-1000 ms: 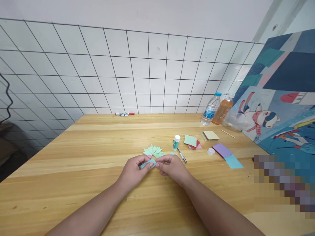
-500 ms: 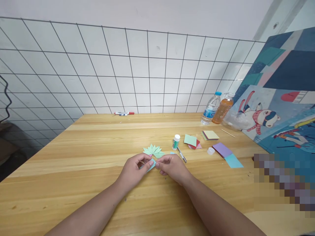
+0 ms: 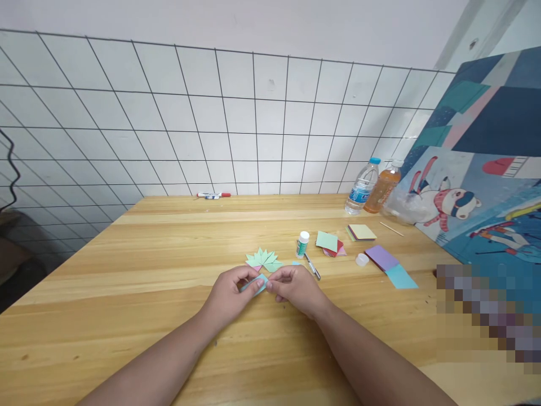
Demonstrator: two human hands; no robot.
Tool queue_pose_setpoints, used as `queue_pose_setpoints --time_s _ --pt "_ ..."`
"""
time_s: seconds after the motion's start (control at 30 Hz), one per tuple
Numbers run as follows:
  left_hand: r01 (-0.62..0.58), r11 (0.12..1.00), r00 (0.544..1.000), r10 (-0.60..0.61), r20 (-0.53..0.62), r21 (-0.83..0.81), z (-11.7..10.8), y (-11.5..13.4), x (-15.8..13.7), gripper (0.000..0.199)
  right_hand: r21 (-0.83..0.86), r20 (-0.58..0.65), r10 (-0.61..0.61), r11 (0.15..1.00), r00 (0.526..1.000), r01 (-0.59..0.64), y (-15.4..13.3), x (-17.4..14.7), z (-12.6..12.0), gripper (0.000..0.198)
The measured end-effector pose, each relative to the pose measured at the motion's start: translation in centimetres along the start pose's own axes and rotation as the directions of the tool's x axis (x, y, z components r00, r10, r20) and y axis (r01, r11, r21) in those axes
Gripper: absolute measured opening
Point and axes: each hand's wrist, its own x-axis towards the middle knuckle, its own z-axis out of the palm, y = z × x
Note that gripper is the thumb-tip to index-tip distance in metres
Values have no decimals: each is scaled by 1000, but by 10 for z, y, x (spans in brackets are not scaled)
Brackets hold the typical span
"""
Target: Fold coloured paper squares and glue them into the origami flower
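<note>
A small light-blue piece of paper (image 3: pixel 258 283) is pinched between my two hands, low over the wooden table. My left hand (image 3: pixel 234 287) grips its left side between thumb and fingers. At its right corner, my right hand (image 3: pixel 293 286) pinches the edge with thumb and forefinger. Just beyond the hands lies a fan of pale green folded paper points (image 3: pixel 264 258), with a bit of pink paper (image 3: pixel 255 267) showing at its lower left. A scrap of blue paper (image 3: pixel 296 263) peeks out behind my right hand.
A glue stick (image 3: pixel 302 245) stands beside a pen (image 3: pixel 313 267). Paper squares (image 3: pixel 327 241), another paper stack (image 3: pixel 362 232), a clear cap (image 3: pixel 362 259) and purple paper (image 3: pixel 381 257) lie rightward. Two bottles (image 3: pixel 362 189) stand at the back right; markers (image 3: pixel 213 195) lie by the wall.
The blue paper is tilted slightly differently, showing more of its surface between my hands. My fingers have shifted only a little; everything else on the table stays put.
</note>
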Motion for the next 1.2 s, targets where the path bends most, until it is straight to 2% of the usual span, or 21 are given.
queue_pose_setpoints --time_s 0.43,0.57,0.73,0.87,1.2 --pt "-10 1000 1000 10 20 10 -1 2 -1 22 -139 -10 -100 985 995 97 4 0 2 18" --pt "0 1000 1000 0 8 15 -1 1 0 21 -185 -17 -94 979 995 89 4 -2 -1 18" --pt "1 1000 1000 -1 -22 -4 -1 0 1 22 -139 56 -115 983 992 122 2 -3 -8 29" --pt "4 1000 1000 -3 -24 5 -1 0 1 22 -144 99 -145 977 985 158 3 -2 -8 28" --pt "10 999 1000 -9 -7 34 -1 3 0 25 -230 1 -128 965 992 125 3 -1 -4 21"
